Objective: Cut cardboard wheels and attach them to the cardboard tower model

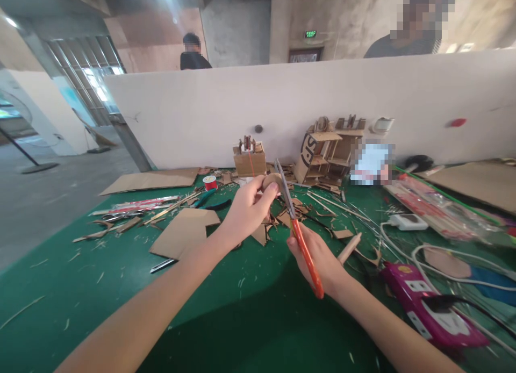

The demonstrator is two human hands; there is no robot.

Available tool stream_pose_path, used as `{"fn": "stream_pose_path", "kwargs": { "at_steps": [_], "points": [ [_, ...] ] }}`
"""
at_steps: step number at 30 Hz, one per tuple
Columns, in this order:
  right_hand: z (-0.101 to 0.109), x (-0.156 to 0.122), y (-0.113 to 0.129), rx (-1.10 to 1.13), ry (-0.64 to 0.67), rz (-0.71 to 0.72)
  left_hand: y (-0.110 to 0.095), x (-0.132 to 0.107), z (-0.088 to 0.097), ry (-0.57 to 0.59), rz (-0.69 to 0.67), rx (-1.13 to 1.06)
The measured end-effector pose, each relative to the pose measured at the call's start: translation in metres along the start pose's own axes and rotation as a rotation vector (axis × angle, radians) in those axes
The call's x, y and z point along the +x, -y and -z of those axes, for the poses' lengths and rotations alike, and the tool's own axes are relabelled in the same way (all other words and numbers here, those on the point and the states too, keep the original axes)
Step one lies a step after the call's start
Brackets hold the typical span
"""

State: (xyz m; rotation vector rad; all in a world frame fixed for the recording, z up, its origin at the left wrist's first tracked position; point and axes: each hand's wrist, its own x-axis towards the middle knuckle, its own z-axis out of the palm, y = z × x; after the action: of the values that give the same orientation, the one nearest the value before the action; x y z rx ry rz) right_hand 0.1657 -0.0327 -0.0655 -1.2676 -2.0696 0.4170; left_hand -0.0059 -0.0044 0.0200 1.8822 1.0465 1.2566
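Left hand [250, 203] pinches a cardboard disc [272, 179] above the tabletop [250, 308], right hand [324, 260] grips scissors [302, 244] close beside it; from where I stand, rounding looks largely done, some edge trimming possibly left.

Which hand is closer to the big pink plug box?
Right: the right hand, gripping scissors, is left of the plug box; the left hand, pinching round cardboard, is farther left and forward.

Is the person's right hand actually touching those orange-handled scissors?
Touching. The head view shows the right hand closed around the handles of the orange-handled scissors.
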Motion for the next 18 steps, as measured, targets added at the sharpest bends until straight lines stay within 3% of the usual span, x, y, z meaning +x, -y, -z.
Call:
{"fn": "stream_pose_path", "kwargs": {
  "at_steps": [11,18],
  "points": [
    [0.0015,-0.0085,-0.0029,0.186,0.012,0.048,0.0034,0.0012,0.0031,0.122,-0.012,-0.012],
    [0.0044,-0.0014,-0.0008,0.048,0.005,0.034,0.0029,0.0003,0.0026,0.15,-0.019,-0.023]
  ]
}}
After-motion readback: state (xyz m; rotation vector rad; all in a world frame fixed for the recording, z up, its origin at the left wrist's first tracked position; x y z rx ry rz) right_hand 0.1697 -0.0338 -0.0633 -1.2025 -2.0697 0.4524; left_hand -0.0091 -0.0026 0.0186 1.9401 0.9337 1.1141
